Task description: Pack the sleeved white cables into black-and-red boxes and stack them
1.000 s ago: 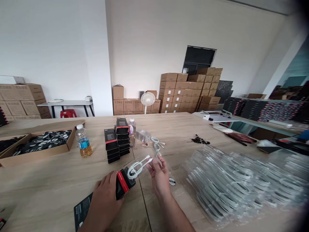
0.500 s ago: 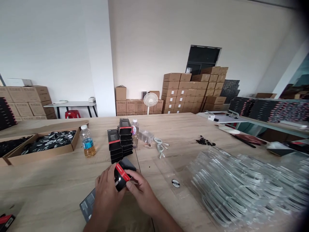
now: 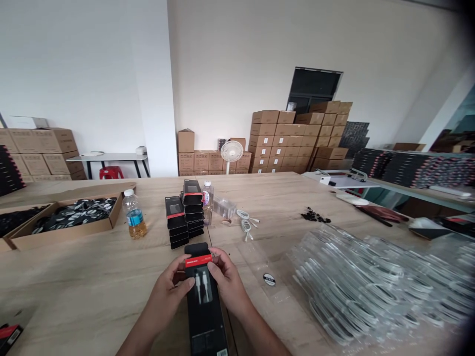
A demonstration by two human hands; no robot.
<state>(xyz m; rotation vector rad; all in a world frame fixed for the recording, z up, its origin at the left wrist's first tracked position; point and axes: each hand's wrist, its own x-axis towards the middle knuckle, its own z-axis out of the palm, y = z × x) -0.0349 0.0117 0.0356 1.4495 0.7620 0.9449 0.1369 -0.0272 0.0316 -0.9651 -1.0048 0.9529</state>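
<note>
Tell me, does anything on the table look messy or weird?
A bit: small black pieces lie scattered on the table, looking untidy, and some white cables lie unbagged, unlike the bagged cables at right. The held black box looks undamaged.

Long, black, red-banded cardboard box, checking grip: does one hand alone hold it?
No, the left hand and right hand both hold the box.

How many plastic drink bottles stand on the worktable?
2: the blue-labelled bottle right of the open cardboard tray, and a second bottle beside the stacked black boxes. Others might be hidden behind those.
</note>
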